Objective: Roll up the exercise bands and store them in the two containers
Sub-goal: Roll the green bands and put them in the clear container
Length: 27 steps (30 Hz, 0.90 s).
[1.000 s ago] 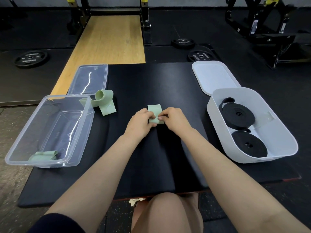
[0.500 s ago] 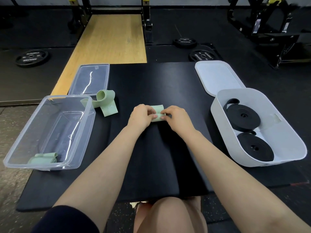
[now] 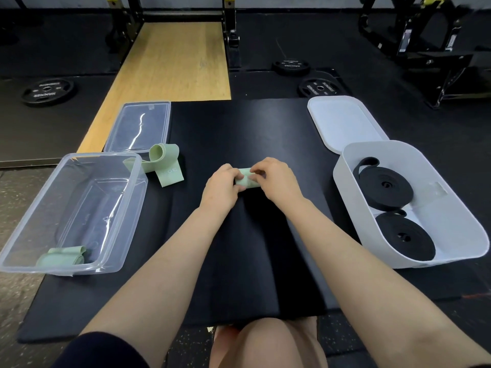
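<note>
Green band [image 3: 247,179], mostly rolled, is sitting between both hands at the middle of the black mat [image 3: 239,128]. Left hand [image 3: 220,188] is curling its fingers round the roll's left end; right hand [image 3: 276,180] is pinching the right end and top with bent fingers. Only a short stretch of the roll is showing between them, and it is resting on or just above the mat; cannot tell which.

Second green band [image 3: 164,166] is lying loose and partly folded on the mat, just beside the far right corner of the clear container [image 3: 132,208]. Third green band [image 3: 63,257], rolled, is lying inside the clear container at its near end. Clear lid [image 3: 138,126] is lying flat beyond that container.

White container [image 3: 372,235] is standing at the mat's right edge, holding two black coiled bands: far coil [image 3: 385,187] and near coil [image 3: 406,237], the two touching. White lid [image 3: 345,123] is lying beyond it, its near edge tucked under the container's rim.

Weight plates [image 3: 47,90] are lying on the floor beyond the mat.
</note>
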Available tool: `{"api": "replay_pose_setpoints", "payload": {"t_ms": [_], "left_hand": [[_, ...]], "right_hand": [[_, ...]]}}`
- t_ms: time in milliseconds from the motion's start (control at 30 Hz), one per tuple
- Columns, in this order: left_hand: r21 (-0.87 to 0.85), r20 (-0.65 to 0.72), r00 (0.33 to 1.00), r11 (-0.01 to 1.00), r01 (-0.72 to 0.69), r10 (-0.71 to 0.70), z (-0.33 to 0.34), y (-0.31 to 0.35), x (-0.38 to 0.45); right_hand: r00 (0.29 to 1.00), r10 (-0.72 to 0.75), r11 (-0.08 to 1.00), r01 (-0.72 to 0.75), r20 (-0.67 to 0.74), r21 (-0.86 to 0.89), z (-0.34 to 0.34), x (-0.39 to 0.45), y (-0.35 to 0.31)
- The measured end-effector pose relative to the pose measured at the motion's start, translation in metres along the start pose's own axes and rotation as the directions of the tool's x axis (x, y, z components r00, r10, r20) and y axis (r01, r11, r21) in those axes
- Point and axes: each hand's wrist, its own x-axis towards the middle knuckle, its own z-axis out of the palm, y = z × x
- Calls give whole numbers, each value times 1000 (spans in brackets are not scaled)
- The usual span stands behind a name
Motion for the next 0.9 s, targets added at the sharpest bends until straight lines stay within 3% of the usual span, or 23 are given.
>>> {"api": "replay_pose_setpoints", "payload": {"t_ms": [233, 400, 500, 633, 900], "left_hand": [[-13, 52, 997, 998, 63, -62, -2, 0, 14], [4, 18, 997, 997, 81, -81, -4, 1, 19], [-83, -61, 996, 995, 59, -64, -3, -3, 19], [-196, -1, 996, 977, 86, -88, -5, -4, 18], [-232, 65, 992, 965, 119, -107, -3, -9, 29]], "right_hand": [[993, -115, 993, 115, -3, -30, 10, -6, 9], [996, -69, 997, 71, 53, -28, 6, 6, 8], [995, -38, 999, 40, 92, -25, 1, 13, 6], [993, -12, 999, 16, 121, -37, -2, 22, 6], [986, 22, 1000, -22, 164, -2, -5, 35, 4]]}}
